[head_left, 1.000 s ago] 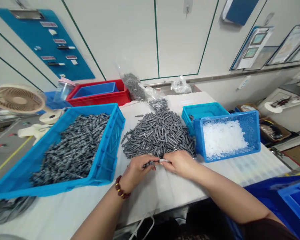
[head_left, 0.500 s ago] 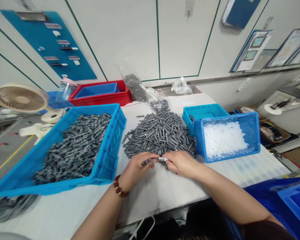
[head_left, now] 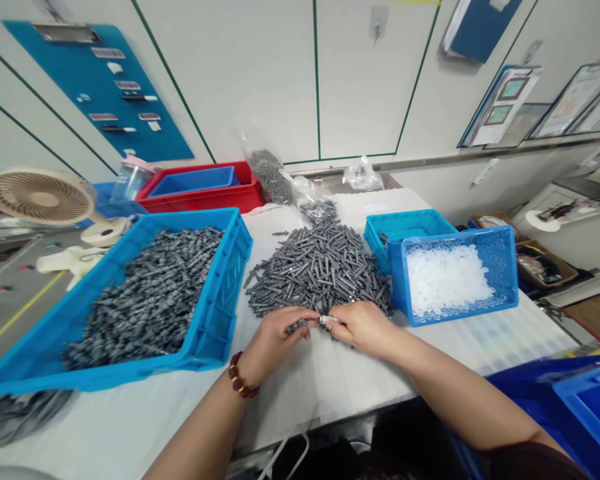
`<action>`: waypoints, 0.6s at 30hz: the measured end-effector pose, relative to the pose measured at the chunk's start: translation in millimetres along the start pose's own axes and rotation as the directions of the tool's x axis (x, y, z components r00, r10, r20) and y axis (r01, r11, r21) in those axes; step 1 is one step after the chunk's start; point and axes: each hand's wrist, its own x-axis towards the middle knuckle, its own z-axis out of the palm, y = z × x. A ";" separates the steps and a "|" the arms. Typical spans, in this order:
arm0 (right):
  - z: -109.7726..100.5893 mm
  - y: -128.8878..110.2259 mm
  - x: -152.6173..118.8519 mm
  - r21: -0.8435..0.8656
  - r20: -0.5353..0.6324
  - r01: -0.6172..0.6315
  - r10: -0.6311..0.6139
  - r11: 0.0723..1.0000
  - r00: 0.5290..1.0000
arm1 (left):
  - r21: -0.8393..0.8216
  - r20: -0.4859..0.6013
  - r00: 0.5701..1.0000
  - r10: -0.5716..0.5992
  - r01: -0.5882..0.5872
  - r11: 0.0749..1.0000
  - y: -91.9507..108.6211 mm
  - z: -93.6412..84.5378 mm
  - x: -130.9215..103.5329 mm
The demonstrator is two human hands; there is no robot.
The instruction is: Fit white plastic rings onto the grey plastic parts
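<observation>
In front of the pile of grey ridged plastic pegs (head_left: 325, 267), my two hands meet with fingertips close together. My left hand (head_left: 283, 328) is closed on grey pegs (head_left: 294, 327), one or more lying across its fingers; how many is hidden. My right hand (head_left: 363, 325) pinches a small whitish translucent piece (head_left: 327, 321) at the fingertips, lined up with the left fingers. Whether this piece touches a peg is too small to tell. Beyond my right hand, a tilted blue bin (head_left: 511, 273) holds many small clear plastic loops (head_left: 447, 277).
A large blue crate (head_left: 215, 333) of grey pegs stands at the left. A turquoise bin (head_left: 410, 220) sits behind the tilted one. At the back are a red crate (head_left: 200, 200) and a clear bag of pegs (head_left: 270, 175). A fan (head_left: 43, 197) stands far left.
The whitish piece between my fingertips has turned slightly and shows less of its length. My hands stay in nearly the same place; the camera view has shifted a little.
</observation>
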 end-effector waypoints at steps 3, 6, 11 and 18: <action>2.0 0.0 0.0 -0.032 -0.019 -0.041 0.040 0.999 0.999 | -0.004 0.019 1.000 0.011 -0.011 1.000 1.0 1.3 0.3; 2.8 -1.1 0.1 -0.057 -0.033 -0.091 0.089 0.994 0.995 | -0.019 0.015 1.000 0.020 -0.020 1.000 0.3 2.7 0.5; 2.9 -1.6 0.4 -0.086 -0.048 -0.163 0.159 0.983 0.986 | -0.124 -0.004 1.000 -0.016 0.015 0.992 -0.6 1.0 0.6; 6.0 13.1 1.4 0.114 -0.160 0.046 -0.028 0.992 0.987 | -0.539 -0.122 0.840 -0.529 0.391 0.746 -5.2 -12.3 5.0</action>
